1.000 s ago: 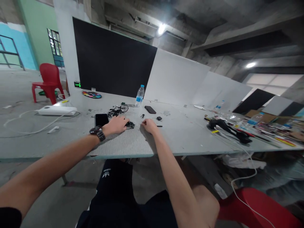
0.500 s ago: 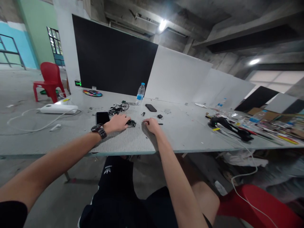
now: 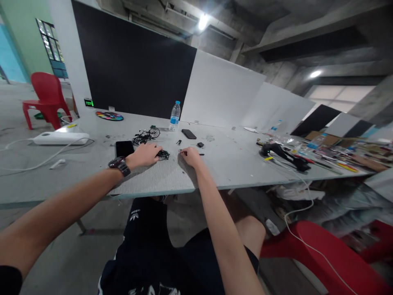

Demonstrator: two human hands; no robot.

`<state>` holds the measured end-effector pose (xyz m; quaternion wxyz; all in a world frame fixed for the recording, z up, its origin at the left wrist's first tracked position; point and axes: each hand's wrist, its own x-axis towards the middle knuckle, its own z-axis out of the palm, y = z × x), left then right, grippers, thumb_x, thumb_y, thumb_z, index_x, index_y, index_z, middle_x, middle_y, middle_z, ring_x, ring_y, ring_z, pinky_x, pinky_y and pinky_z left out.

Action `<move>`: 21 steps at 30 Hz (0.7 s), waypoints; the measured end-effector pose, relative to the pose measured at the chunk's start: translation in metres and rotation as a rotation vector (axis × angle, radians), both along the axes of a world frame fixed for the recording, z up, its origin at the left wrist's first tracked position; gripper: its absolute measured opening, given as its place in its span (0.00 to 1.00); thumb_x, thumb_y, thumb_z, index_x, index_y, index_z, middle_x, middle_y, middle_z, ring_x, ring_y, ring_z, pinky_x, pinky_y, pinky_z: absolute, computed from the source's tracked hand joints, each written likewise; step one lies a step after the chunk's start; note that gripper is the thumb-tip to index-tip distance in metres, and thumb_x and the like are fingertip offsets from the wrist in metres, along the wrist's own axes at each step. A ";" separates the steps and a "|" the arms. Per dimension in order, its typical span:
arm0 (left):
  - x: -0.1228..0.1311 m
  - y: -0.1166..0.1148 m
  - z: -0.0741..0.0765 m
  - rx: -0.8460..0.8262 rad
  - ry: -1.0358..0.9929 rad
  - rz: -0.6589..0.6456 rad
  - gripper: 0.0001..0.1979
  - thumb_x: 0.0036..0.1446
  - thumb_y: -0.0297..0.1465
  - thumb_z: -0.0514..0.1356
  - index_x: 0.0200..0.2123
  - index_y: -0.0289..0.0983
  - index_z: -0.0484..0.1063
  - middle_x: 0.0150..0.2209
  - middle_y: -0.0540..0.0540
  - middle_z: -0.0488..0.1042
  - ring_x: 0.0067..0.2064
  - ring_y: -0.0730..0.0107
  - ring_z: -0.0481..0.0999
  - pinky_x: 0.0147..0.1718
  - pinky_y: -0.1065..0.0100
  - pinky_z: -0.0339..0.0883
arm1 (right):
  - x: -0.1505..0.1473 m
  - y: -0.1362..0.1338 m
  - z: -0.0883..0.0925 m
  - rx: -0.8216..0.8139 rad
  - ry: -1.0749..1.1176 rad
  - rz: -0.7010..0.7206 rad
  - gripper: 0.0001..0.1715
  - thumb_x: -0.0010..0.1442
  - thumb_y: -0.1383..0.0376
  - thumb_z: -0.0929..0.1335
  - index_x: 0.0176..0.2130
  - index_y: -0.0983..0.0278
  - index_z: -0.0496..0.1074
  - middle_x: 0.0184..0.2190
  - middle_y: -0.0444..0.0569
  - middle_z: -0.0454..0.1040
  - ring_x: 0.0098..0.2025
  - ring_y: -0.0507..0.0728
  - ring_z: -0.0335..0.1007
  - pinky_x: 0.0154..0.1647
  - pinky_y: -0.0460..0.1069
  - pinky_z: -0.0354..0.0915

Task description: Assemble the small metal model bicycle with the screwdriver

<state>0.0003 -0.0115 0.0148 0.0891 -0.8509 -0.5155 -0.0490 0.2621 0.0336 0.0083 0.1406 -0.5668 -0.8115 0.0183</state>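
Observation:
My left hand (image 3: 146, 155), with a dark watch on its wrist, lies on the grey table (image 3: 215, 172) with fingers closed over a small black wire part (image 3: 163, 154). My right hand (image 3: 190, 156) rests on the table to its right, fingers curled in a pinch near a thin dark piece (image 3: 201, 154); what it pinches is too small to name. A small model bicycle (image 3: 146, 135) stands just beyond my left hand. A black phone (image 3: 124, 148) lies left of that hand.
A water bottle (image 3: 174, 116), a second phone (image 3: 188, 134) and a colour wheel (image 3: 109, 116) lie farther back. A white power strip (image 3: 60, 138) with cables is at left. Tools and cluttered items (image 3: 285, 156) fill the right. Red chairs (image 3: 46, 99) stand at left and lower right.
The view has swung a little to the right and down. Both hands stay on the table at the same parts, the right one edged slightly forward.

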 end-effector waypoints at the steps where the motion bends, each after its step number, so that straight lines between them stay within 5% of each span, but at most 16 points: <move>1: 0.000 0.000 0.000 -0.001 -0.004 0.001 0.24 0.72 0.35 0.56 0.67 0.35 0.70 0.60 0.32 0.76 0.54 0.43 0.78 0.45 0.55 0.69 | 0.000 0.000 0.000 0.000 0.005 -0.003 0.18 0.71 0.70 0.67 0.53 0.65 0.85 0.52 0.56 0.85 0.54 0.61 0.81 0.55 0.48 0.69; 21: 0.004 -0.005 0.003 0.001 -0.036 0.026 0.23 0.71 0.34 0.58 0.66 0.37 0.71 0.60 0.33 0.77 0.55 0.43 0.79 0.50 0.55 0.69 | 0.004 0.002 -0.002 0.041 0.028 -0.037 0.22 0.73 0.71 0.64 0.55 0.65 0.84 0.54 0.59 0.83 0.54 0.61 0.79 0.55 0.49 0.69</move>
